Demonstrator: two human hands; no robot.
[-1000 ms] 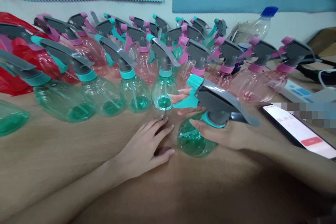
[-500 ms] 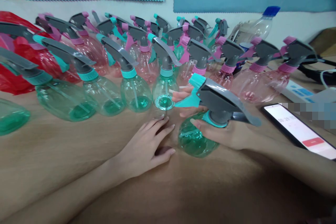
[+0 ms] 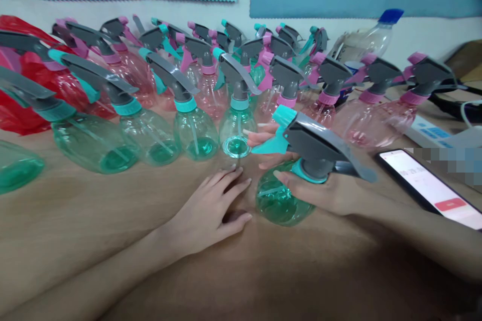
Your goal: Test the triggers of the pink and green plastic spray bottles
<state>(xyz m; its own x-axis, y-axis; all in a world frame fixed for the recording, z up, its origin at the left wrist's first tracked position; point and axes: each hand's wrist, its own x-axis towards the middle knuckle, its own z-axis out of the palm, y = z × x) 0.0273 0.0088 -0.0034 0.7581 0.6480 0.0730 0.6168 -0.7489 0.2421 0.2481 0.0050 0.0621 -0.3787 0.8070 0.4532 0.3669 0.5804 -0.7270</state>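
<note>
My right hand [image 3: 320,188] is wrapped round the neck and upper body of a green spray bottle [image 3: 280,205] that stands on the wooden table [image 3: 158,291]. Its grey sprayer head has a turquoise nozzle and trigger pointing left. The fingers pass behind the bottle, and the thumb lies across its front. To its left, my left hand [image 3: 213,205] rests palm down on the tabletop with fingers spread, holding nothing. Just beyond the fingertips stands another green spray bottle [image 3: 238,133] in a row of similar ones, among them a round green bottle [image 3: 196,133].
Several pink spray bottles [image 3: 376,115] stand behind and to the right. At the far left lies a red plastic bag [image 3: 22,110]. A phone [image 3: 429,185] with a lit screen, a white power strip [image 3: 429,130] and a blue-capped clear bottle [image 3: 371,40] are on the right.
</note>
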